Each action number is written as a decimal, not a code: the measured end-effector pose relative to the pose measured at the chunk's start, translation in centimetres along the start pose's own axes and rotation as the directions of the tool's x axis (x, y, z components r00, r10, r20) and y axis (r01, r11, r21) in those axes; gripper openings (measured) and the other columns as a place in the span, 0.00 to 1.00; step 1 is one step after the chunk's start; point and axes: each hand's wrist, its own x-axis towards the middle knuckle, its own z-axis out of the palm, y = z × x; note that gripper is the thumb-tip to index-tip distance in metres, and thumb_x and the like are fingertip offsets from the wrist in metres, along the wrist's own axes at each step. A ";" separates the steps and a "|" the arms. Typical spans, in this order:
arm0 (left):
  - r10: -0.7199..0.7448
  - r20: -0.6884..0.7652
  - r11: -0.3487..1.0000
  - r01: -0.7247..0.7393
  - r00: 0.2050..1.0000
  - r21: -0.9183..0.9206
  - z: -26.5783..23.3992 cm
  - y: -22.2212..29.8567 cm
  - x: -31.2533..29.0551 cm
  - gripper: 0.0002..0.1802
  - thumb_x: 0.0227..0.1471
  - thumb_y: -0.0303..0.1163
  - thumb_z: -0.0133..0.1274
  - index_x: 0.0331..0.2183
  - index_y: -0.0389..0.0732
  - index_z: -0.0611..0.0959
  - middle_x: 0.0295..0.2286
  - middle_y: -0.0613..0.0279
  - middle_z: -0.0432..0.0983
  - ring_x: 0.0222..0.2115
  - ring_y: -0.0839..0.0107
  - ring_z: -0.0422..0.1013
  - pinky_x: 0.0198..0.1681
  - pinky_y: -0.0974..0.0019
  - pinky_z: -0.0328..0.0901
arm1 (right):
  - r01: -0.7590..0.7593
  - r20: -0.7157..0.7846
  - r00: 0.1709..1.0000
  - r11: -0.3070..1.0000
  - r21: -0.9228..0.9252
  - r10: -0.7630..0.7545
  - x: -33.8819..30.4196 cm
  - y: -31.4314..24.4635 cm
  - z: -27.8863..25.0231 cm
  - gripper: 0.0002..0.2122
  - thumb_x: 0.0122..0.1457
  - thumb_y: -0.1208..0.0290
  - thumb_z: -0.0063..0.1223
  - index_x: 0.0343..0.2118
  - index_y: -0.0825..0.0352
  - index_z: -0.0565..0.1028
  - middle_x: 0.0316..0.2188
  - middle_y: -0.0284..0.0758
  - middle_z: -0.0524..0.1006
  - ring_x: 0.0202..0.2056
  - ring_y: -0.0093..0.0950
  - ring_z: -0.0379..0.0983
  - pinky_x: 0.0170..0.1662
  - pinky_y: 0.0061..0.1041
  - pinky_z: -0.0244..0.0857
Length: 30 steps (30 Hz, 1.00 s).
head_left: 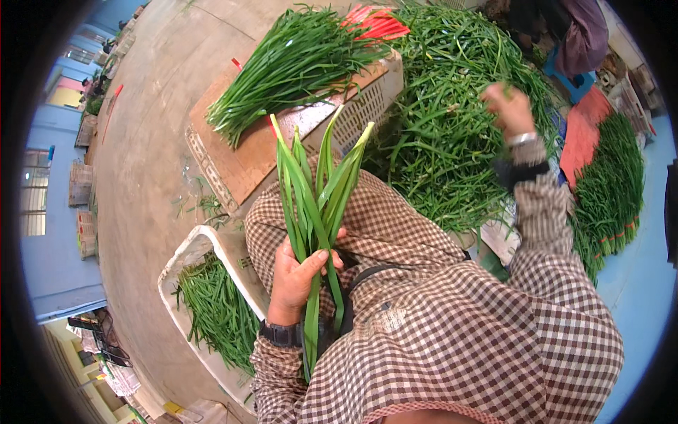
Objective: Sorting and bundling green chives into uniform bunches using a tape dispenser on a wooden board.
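Note:
My left hand is closed around a small bunch of garlic chives above my lap. Their pale ends point up and away from me, and the green leaves hang down past my wrist. Out to the right, my right hand is over a big heap of loose chives. Motion smears its fingers; a bit of green shows at the fingertips, but I cannot make out whether they grip it.
Ahead, a brown board on a white crate bears a large chive bunch and red strips. Left of me stands a white basket of chives. Tied bunches lie far right; another person is at upper right.

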 end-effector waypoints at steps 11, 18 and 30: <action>0.162 -0.053 0.730 -0.084 0.985 0.678 2.3 0.7 1.4 0.29 0.50 0.18 0.42 0.55 0.36 0.62 0.38 0.52 0.74 0.26 0.67 0.73 0.30 0.67 0.68 | -0.726 0.803 0.514 0.347 0.594 -0.301 -11.5 -0.4 17.6 0.27 0.52 0.49 0.53 0.47 0.66 0.65 0.43 0.37 0.73 0.39 0.27 0.70 0.35 0.24 0.68; 0.233 0.102 -0.116 -0.077 0.967 0.990 3.5 -0.9 1.2 0.42 0.42 0.19 0.49 0.58 0.31 0.52 0.43 0.43 0.67 0.28 0.50 0.72 0.28 0.56 0.68 | -0.391 0.691 0.696 0.704 0.593 -0.197 -13.0 -3.0 18.9 0.14 0.54 0.74 0.56 0.42 0.70 0.69 0.32 0.36 0.76 0.32 0.23 0.73 0.35 0.23 0.70; 0.436 -0.037 0.553 -0.235 0.899 0.799 -3.6 14.3 -1.3 0.30 0.47 0.21 0.47 0.55 0.37 0.65 0.51 0.56 0.65 0.47 0.67 0.68 0.43 0.71 0.64 | -0.128 0.685 0.398 0.702 0.701 -0.611 -0.6 -17.1 14.5 0.13 0.60 0.66 0.47 0.44 0.68 0.65 0.25 0.28 0.71 0.26 0.19 0.72 0.32 0.23 0.72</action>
